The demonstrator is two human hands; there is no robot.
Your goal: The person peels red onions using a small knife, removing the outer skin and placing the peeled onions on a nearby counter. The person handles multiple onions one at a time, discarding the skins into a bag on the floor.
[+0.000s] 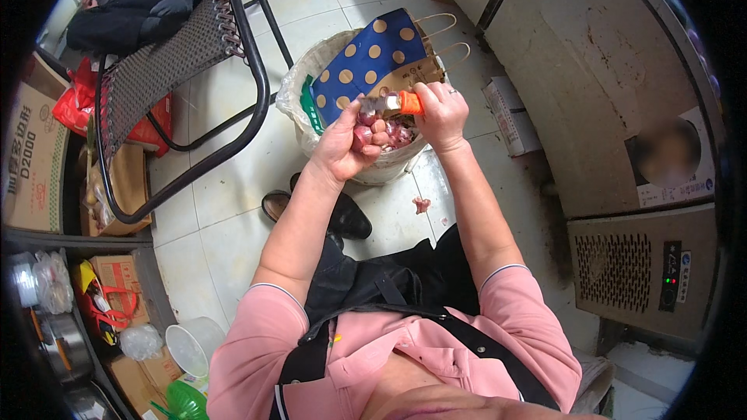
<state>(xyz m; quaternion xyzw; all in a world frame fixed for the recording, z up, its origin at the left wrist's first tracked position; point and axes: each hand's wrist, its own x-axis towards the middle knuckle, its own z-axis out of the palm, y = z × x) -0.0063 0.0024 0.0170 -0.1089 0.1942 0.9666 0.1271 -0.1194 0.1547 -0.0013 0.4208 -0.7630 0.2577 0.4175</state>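
Observation:
Over a lined waste bin (382,174), my left hand (344,143) holds a red shallot or small onion (362,136) against its fingers. My right hand (440,114) grips the orange handle of a small knife or peeler (408,103), whose metal part reaches left to the left thumb and the bulb. More reddish-purple bulbs or skins (400,134) lie in the bin between and below my hands. A blue paper bag with tan dots (370,64) leans in the bin behind them. The tool's edge is blurred.
A black-framed lounge chair (257,76) holds a seated person's legs (140,17) at the upper left. A steel appliance (583,81) stands on the right. Black shoes (350,216) and a scrap of skin (421,205) lie on the tiles. Shelving with boxes (35,157) lines the left.

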